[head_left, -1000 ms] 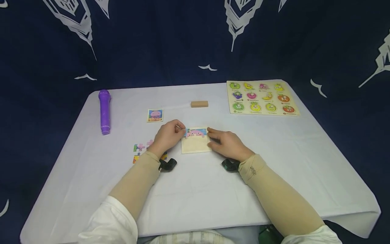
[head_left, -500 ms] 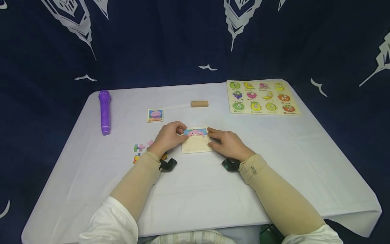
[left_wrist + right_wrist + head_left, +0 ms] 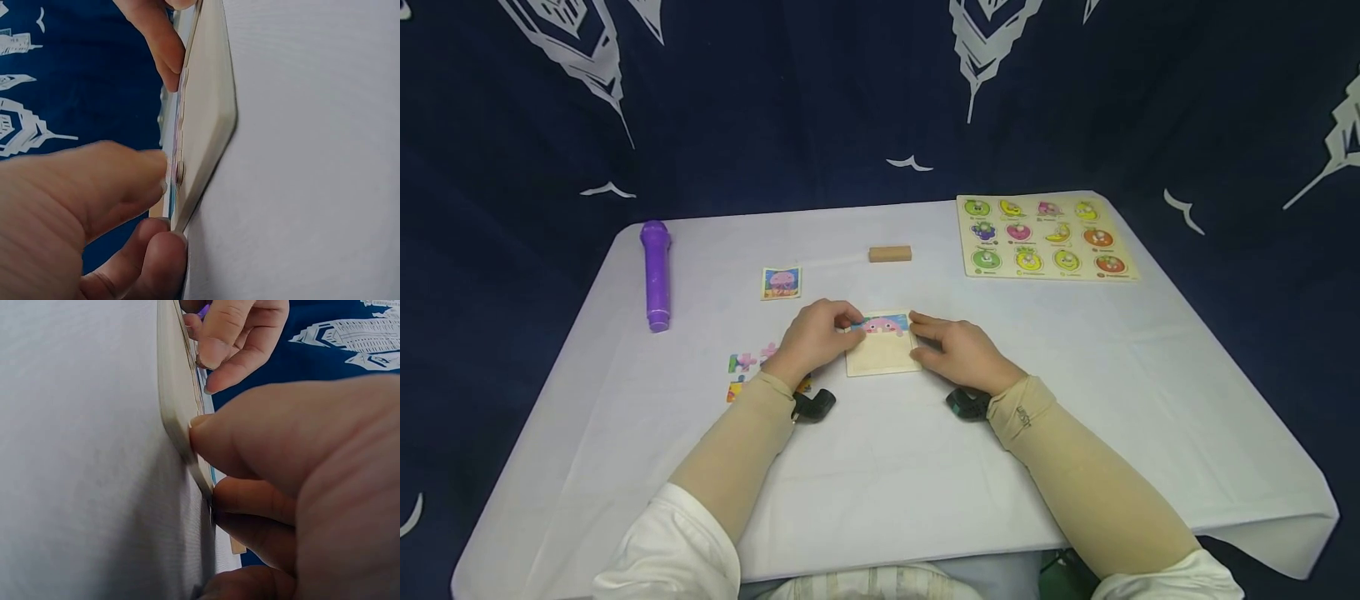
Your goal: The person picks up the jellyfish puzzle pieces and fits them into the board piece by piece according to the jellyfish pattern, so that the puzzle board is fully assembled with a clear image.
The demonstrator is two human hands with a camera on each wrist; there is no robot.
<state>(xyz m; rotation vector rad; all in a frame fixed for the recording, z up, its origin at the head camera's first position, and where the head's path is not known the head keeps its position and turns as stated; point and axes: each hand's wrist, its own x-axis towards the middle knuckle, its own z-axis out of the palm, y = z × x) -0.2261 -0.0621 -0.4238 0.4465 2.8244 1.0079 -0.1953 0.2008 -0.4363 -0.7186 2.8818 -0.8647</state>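
Note:
A small wooden puzzle board (image 3: 882, 358) lies before me, its far strip filled with pink-and-blue picture pieces (image 3: 886, 325) and its near part bare wood. At its far left corner is my left hand (image 3: 818, 337). The thumb and fingers are bent around a puzzle piece (image 3: 180, 172) at the left end of that strip, and this piece stands slightly proud of the board in the left wrist view. My right hand (image 3: 958, 354) holds the board's right edge between thumb and fingers. Partly behind my left forearm lie loose puzzle pieces (image 3: 742, 362).
A small square picture card (image 3: 781, 283) lies beyond my left hand. A purple microphone-shaped stick (image 3: 657, 277) is at the far left, a tan wooden block (image 3: 890, 254) at the back. A fruit picture board (image 3: 1047, 240) lies at the far right.
My left thumb has come down onto the left end of the picture strip, and the left hand has shifted slightly right. The right hand stays at the board's edge.

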